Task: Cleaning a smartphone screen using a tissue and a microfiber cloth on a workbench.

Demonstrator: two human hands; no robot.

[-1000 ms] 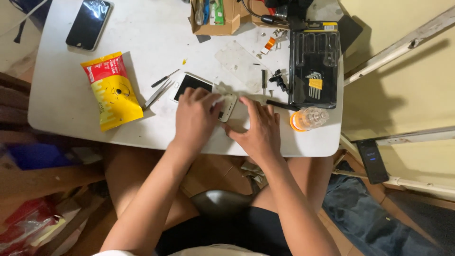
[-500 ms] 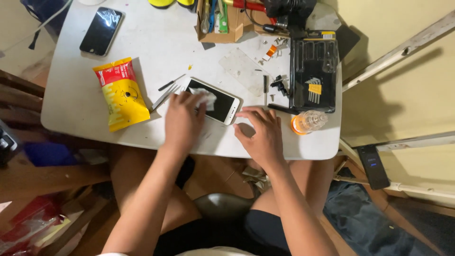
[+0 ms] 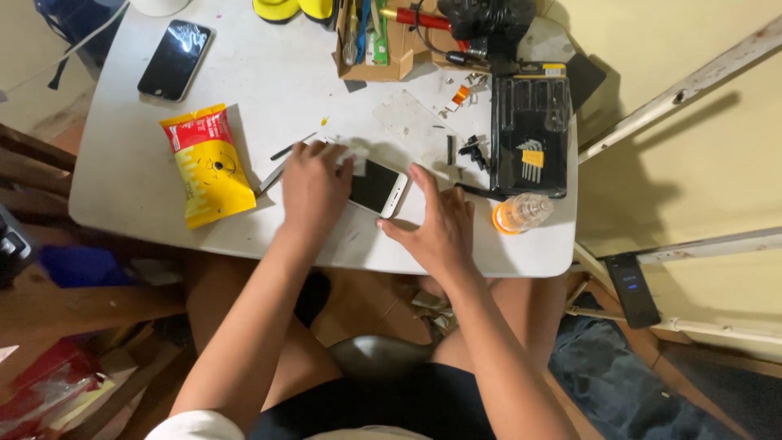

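Here, head view: white phone (image 3: pixel 376 187) lies screen-up on the white table (image 3: pixel 122 187), just in from the near edge, tilted slightly. Left hand (image 3: pixel 314 189) rests palm-down over the phone's left end, fingers flat and spread, pressing rather than gripping. Right hand (image 3: pixel 440 228) lies flat on the tabletop just right of the phone, fingers spread wide, holding nothing; index finger reaches up beside the phone's right end.

Around it: thin tools (image 3: pixel 281 163) just left of the left hand, partly under it. Yellow snack bag (image 3: pixel 208 167) further left. A second, dark phone (image 3: pixel 174 59) at the far left corner. Black tool case (image 3: pixel 531 134) to the right, with an orange-capped clear bottle (image 3: pixel 521 214) touching its near edge. Small dark parts (image 3: pixel 471 150) scattered between phone and case.

Risks, as judged: neither hand encloses the phone, so a sideways push could slide it off the near edge. Right wrist sits near the bottle; a sweep could knock it over. Loose small parts could scatter if brushed
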